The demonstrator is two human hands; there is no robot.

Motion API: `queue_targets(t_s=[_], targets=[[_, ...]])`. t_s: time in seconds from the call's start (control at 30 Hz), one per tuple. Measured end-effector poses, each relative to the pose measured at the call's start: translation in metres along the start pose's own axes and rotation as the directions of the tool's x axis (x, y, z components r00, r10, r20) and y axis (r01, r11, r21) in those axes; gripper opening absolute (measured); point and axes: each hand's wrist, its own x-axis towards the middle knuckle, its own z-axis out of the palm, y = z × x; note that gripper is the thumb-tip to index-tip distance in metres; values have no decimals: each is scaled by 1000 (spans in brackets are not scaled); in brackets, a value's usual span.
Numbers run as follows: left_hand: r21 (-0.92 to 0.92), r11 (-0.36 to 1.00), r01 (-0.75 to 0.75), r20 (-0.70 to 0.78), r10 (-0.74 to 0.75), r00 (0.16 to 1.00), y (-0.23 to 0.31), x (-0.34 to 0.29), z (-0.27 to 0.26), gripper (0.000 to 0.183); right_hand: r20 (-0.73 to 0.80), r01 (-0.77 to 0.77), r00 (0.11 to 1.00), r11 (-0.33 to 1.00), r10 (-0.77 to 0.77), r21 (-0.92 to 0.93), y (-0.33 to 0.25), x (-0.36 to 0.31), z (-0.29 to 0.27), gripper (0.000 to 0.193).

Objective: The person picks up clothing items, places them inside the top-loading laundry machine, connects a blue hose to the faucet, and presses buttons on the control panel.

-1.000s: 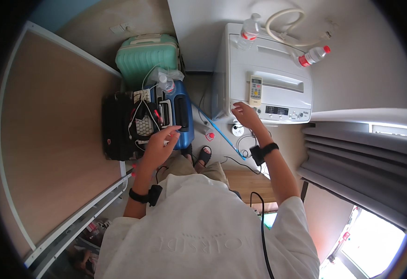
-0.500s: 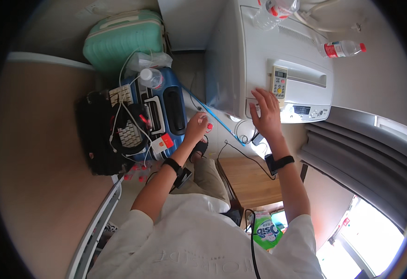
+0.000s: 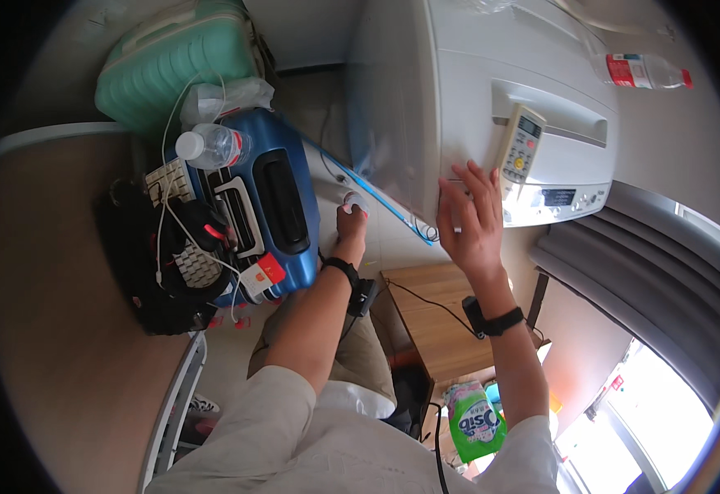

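My left hand (image 3: pixel 352 222) reaches down low between the blue suitcase and the washing machine. Its fingers are wrapped round a clear plastic bottle (image 3: pixel 357 200), only part of which shows past the hand. My right hand (image 3: pixel 473 221) rests at the front corner of the white washing machine (image 3: pixel 467 107), fingers stretched out and holding nothing. Close to its fingertips a beige remote control (image 3: pixel 522 146) lies tilted on the machine. Each wrist wears a black strap with a small dark device.
On the blue suitcase (image 3: pixel 304 226) lie a clear bottle (image 3: pixel 212 146), headphones and keyboards. Behind it stands a green suitcase (image 3: pixel 179 74). A blue pole (image 3: pixel 360 185) leans by the machine. A red-capped bottle (image 3: pixel 644 72), a wooden cabinet (image 3: pixel 438 317) and a green bag (image 3: pixel 475 424) are right.
My left hand has moved lower and farther forward with the bottle; its red cap no longer shows. My right hand stays at the machine's corner. The whole view has shifted.
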Motion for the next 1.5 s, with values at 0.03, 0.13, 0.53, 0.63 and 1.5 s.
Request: queue_targets(t_s=[0.03, 0.13, 0.53, 0.63, 1.5], targets=[[-1, 1000, 4, -4, -4, 1000, -6, 5, 6, 48, -11, 18, 1000, 997, -17, 70, -1, -3, 6, 42], [-70, 996, 64, 12, -63, 998, -18, 21, 25, 47, -6, 31, 1000, 994, -31, 107, 0, -9, 14, 44], [72, 995, 70, 184, -82, 979, -55, 1, 59, 47, -193, -225, 964, 947, 183, -228, 65, -30, -17, 67], [78, 988, -135, -19, 137, 990, -72, 88, 24, 47, -200, -237, 954, 970, 223, -50, 65, 12, -4, 84], [-109, 938, 328, 670, -174, 722, -194, 326, 226, 21, -241, -408, 910, 835, 339, -368, 91, -6, 12, 102]])
